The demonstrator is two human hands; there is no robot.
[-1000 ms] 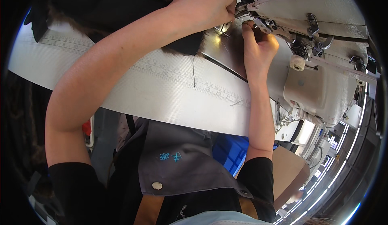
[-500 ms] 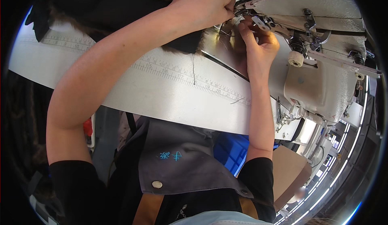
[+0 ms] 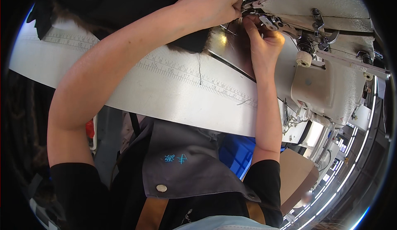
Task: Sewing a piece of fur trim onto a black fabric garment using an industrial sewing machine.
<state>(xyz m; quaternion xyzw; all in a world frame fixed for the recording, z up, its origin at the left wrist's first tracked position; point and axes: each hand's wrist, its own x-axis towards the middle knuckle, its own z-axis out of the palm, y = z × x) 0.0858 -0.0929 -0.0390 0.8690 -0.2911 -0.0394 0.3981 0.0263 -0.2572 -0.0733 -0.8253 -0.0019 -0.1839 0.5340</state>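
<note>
Both my hands meet at the needle end of a white sewing machine (image 3: 316,6). My left hand (image 3: 221,2) reaches in from the left with its fingers curled closed beside the needle area; their tips are mostly hidden. Just right of it, under the machine's metal lever parts, my right hand (image 3: 264,37) is pinched, thumb and fingertips together. Whatever lies between the fingers of either hand is too small to make out. Dark fur-trimmed cloth (image 3: 111,6) lies on the table beyond my left forearm, its near corner close to the machine's metal plate (image 3: 231,50).
A pale sewing table (image 3: 165,93) with ruler markings runs across in front of me. Loose thread (image 3: 200,68) lies on it. The machine's tension knob (image 3: 303,58) sticks out right of my right hand. Below the table edge stands a blue bin (image 3: 235,153).
My right hand has shifted slightly up and left, its fingertips closer to the left hand. The bright patch on the metal plate has shrunk. My left hand stays nearly in place.
</note>
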